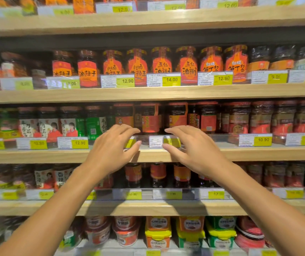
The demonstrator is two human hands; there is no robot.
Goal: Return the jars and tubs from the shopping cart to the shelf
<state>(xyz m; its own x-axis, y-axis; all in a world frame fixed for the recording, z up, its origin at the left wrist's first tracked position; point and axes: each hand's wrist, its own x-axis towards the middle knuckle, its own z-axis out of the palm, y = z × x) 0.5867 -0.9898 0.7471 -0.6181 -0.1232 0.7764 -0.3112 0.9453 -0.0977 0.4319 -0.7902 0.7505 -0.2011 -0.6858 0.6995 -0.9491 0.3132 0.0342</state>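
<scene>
Both my hands reach toward the middle wooden shelf [259, 154]. My left hand [114, 145] and my right hand [190, 146] hover side by side with fingers loosely spread, a gap between them, and hold nothing. Straight behind that gap a dark jar with a red-orange label [148, 118] stands on the shelf among similar red-lidded jars [177, 115]. Neither hand touches it. The shopping cart is out of view.
Rows of sauce jars fill the shelves above [161, 63] and below [158, 174]. Red and yellow tubs [157, 231] are stacked on the lowest shelf. Clear plastic rails with yellow price tags [262, 139] run along each shelf front.
</scene>
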